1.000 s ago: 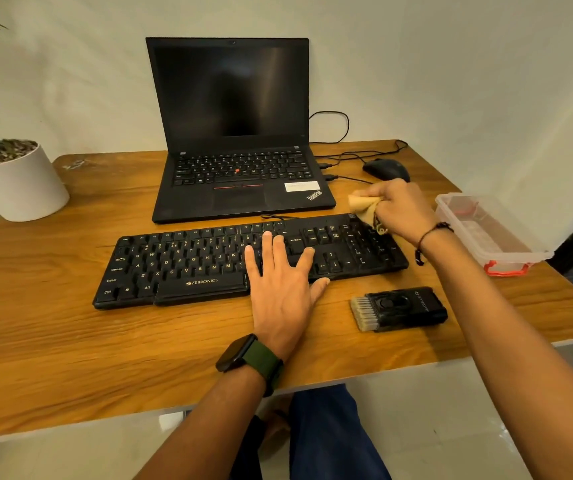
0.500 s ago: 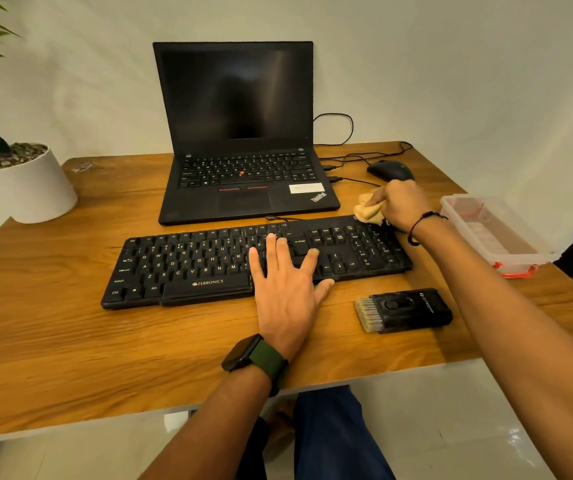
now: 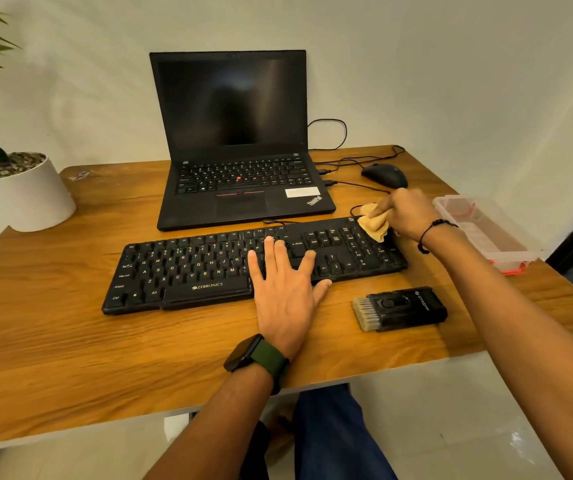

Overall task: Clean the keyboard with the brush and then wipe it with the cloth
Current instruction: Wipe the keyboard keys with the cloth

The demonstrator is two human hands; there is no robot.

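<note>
Pinching the bunched cloth [image 3: 374, 224], the right hand [image 3: 404, 213] rubs the keyboard [image 3: 188, 271] at its far right corner. The left hand [image 3: 285, 289] lies flat, grip wide, probably steadying it. The brush [image 3: 401, 308] rests on the surface [image 3: 53, 341] just beside, seemingly finished with.

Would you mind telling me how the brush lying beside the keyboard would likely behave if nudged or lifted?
The brush has a flat, blocky black body lying on the table, so it would probably slide, not roll. It looks compact and rigid, likely light. Its pale bristles would probably flex under pressure.
</note>
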